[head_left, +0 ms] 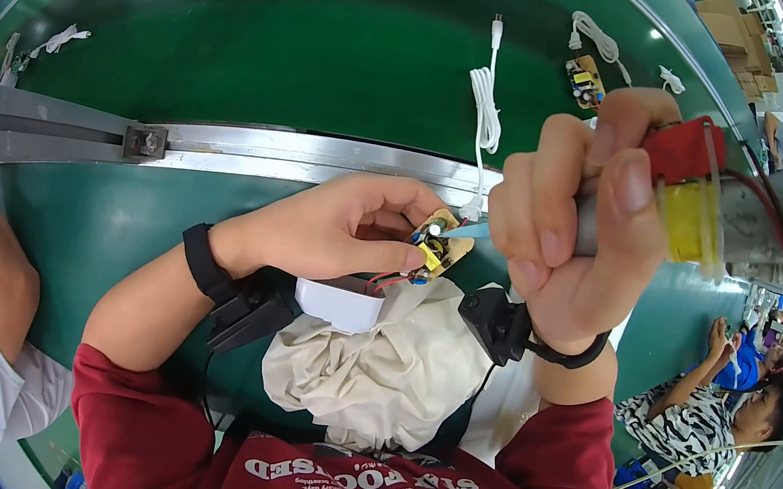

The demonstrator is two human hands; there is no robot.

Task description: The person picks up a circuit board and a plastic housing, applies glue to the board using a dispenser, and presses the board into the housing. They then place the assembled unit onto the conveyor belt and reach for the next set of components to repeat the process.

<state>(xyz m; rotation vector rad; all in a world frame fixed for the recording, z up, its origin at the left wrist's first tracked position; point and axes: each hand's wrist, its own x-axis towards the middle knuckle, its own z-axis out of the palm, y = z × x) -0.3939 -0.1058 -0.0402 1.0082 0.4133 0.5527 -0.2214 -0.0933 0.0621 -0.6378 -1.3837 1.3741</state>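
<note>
My left hand (330,227) is closed on a small circuit board (432,250) with a yellow transformer and several round parts. Red wires run from the board down to a white plastic housing (339,305), open at the top, which stands just below my fingers. My right hand (585,201) is wrapped round a thick grey tube-shaped dispenser (696,220) with yellow and red bands and wires along it. Its pale blue tapered nozzle (468,231) points left, with the tip at the board's parts. Whether it touches them I cannot tell. A bunched cream cloth (376,361) lies beneath.
A metal rail (265,151) crosses the bench behind my hands. Beyond it lie a coiled white power cord (485,108), another circuit board (585,82) and another white cord (597,36). Co-workers sit at both sides; a bare arm (1,243) shows at left.
</note>
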